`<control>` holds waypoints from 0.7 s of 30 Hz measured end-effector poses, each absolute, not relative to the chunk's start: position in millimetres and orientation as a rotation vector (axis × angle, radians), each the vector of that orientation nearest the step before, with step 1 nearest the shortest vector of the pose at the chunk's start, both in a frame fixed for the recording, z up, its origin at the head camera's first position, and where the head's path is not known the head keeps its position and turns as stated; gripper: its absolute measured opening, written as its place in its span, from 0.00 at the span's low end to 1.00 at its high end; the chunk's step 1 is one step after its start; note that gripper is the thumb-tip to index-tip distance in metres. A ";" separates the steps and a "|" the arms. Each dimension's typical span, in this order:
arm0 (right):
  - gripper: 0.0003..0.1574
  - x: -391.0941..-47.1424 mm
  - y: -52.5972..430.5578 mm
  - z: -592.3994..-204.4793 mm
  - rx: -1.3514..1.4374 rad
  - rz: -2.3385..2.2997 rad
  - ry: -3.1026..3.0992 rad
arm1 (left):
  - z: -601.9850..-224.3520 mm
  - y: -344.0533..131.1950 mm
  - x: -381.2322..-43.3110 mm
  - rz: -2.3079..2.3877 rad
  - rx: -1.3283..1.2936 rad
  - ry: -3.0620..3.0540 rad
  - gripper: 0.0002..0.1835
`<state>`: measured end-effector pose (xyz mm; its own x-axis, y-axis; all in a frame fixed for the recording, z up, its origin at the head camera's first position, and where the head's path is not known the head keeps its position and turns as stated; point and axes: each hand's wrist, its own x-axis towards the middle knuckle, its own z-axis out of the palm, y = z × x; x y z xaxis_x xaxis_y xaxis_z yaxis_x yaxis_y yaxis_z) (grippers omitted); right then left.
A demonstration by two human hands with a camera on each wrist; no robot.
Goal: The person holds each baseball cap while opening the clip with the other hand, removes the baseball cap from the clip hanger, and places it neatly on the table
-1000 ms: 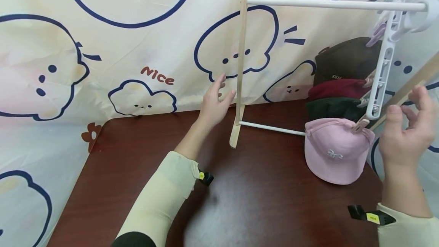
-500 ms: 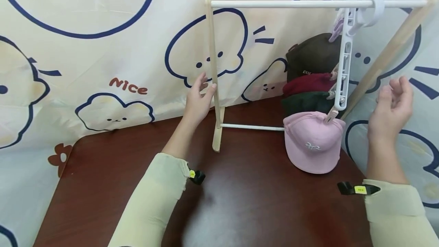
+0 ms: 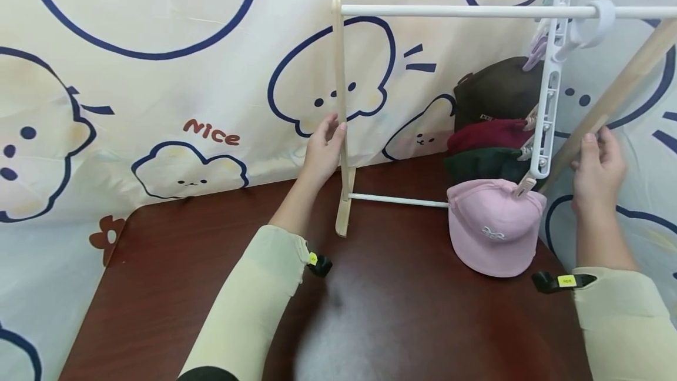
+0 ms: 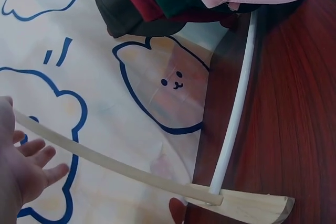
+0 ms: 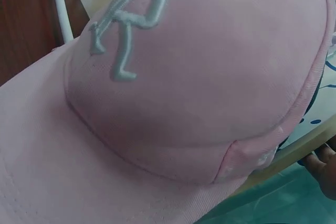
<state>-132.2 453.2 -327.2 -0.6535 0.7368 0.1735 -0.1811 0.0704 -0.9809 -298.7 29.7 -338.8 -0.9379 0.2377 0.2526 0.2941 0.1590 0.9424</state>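
Observation:
My left hand (image 3: 322,146) is at the left wooden post (image 3: 340,75) of a clothes rack, thumb right at the wood and fingers loosely spread. In the left wrist view, the fingers (image 4: 44,156) extend beside the post. My right hand (image 3: 600,172) holds the right wooden post (image 3: 619,93) between thumb and fingers. From the rack's white top bar (image 3: 449,11) hangs a slotted white hanger (image 3: 550,87). Clipped along it are a pink cap (image 3: 494,225), a green cap (image 3: 486,163), a dark red cap (image 3: 489,134) and a dark brown cap (image 3: 499,87).
The rack stands on a dark reddish-brown table (image 3: 423,310). A thin white lower bar (image 3: 399,200) runs from its left foot (image 3: 344,219) behind the pink cap. A cartoon-printed curtain (image 3: 185,87) backs the table. Lilac clips (image 3: 536,49) sit near the hanger's far end.
My right hand has moved in to the right post, from beside it to contact. My left hand has come closer to the left post. The head view has shifted.

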 end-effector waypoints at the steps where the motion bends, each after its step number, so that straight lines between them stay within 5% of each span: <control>1: 0.26 -132.5 453.6 -327.3 -0.562 1.679 -1.659 | -339.6 30.7 -299.0 -1.941 -0.542 -2.354 0.30; 21: 0.23 -132.7 455.5 -326.5 -0.661 1.739 -1.760 | -350.2 11.2 -294.2 -2.013 -0.561 -2.264 0.23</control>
<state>-132.7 455.5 -326.5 -0.7139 0.6981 0.0548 -0.0465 0.0308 -0.9984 -294.2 11.2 -350.2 -0.9319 0.2278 0.2822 0.3069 0.0807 0.9483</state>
